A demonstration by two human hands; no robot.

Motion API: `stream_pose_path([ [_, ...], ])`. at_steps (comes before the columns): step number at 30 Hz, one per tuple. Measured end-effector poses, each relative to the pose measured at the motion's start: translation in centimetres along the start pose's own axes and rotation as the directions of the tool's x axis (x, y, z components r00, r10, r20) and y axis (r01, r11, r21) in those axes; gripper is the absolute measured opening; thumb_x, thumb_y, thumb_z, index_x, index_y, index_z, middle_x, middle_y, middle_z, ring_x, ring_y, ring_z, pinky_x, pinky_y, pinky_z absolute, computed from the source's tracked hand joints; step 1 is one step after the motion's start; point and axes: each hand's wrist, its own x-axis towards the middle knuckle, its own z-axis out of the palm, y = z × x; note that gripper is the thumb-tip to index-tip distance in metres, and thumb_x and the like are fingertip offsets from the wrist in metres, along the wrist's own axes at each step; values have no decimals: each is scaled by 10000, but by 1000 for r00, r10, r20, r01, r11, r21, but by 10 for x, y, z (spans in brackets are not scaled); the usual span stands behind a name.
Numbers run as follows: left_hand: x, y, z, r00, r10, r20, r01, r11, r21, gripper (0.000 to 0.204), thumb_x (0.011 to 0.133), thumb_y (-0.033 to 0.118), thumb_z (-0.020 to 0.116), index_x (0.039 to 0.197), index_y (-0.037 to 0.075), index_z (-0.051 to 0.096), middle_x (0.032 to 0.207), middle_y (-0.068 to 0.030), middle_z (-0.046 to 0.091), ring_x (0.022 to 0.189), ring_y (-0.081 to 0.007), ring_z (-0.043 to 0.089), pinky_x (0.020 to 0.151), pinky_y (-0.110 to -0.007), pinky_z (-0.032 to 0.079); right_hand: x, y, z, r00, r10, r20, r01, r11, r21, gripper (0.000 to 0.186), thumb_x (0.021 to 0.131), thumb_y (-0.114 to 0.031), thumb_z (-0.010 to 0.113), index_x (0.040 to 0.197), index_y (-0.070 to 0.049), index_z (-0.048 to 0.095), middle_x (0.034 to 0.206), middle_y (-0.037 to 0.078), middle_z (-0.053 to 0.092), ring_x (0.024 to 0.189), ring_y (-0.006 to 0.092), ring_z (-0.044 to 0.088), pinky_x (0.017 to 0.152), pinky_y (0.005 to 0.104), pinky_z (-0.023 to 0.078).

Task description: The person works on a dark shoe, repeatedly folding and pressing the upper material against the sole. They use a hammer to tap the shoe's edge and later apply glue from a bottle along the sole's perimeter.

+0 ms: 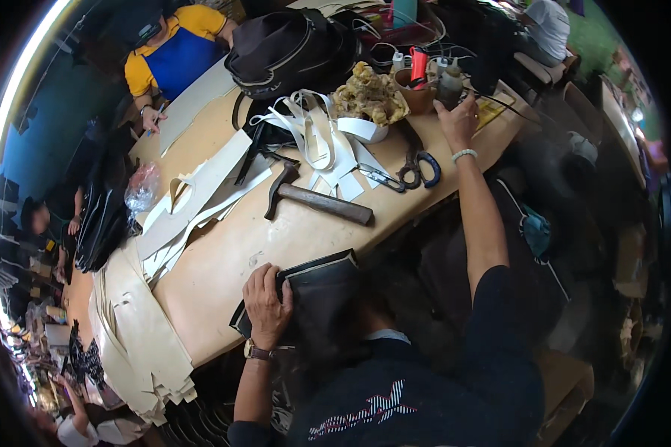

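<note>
My left hand [267, 307] lies over a black panel [319, 277] with a pale edge line, at the near table edge. Its fingers are together and its thumb is apart, holding the panel. The panel's lower part fades into shadow. My right arm stretches to the far right of the table. There my right hand [458, 123] has thumb and fingers apart at a small cloudy bottle [450, 83]; the fingertips are partly hidden. Beside the bottle stands a brown pot [414, 95] with a red-handled tool [418, 65] in it.
A hammer [324, 204] lies mid-table, near scissors [420, 170] with dark handles. White strips [328, 153], a yellowish lump [369, 95] and a black bag [294, 52] lie beyond. Cream sheets [138, 320] hang off the left. Across the table works a person in yellow and blue [175, 63].
</note>
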Motion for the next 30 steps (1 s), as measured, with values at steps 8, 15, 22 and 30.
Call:
stream_pose_path([
  [8, 3, 1, -1, 999, -17, 40, 14, 997, 71, 553, 813, 228, 602, 1284, 4, 418, 1131, -156, 539, 1065, -309, 499, 882, -417, 381, 13, 17, 7, 993, 8, 115, -15, 998, 57, 663, 683, -328, 765, 1148, 43, 472, 1123, 239, 559, 1010, 387, 550, 898, 455, 419],
  [15, 0, 4, -5, 998, -35, 57, 29, 995, 101, 444, 808, 224, 623, 1223, 95, 530, 1131, -111, 545, 1067, -276, 511, 876, -403, 390, 10, -32, -77, 979, 138, -153, 50, 560, 827, 319, 783, -106, 694, 1031, 56, 578, 1019, 127, 611, 868, 186, 607, 784, 306, 497],
  [22, 0, 3, -3, 1000, -18, 20, 17, 998, 55, 341, 801, 199, 634, 1123, 98, 590, 1109, -101, 560, 1068, -263, 519, 866, -382, 396, -35, -70, -131, 753, -401, 522, -461, 246, 853, 445, 818, -47, 579, 1237, 11, 441, 1096, 113, 563, 912, 165, 599, 779, 275, 499],
  [30, 12, 28, 6, 989, -6, 148, 23, 993, -112, 468, 791, 99, 562, 1252, 114, 484, 1222, -77, 504, 1167, -244, 454, 1035, -545, 219, -85, -108, -139, 779, -372, 504, -550, -22, 835, 450, 783, -77, 634, 1196, 15, 480, 1102, 101, 582, 1002, 170, 563, 903, 300, 439],
])
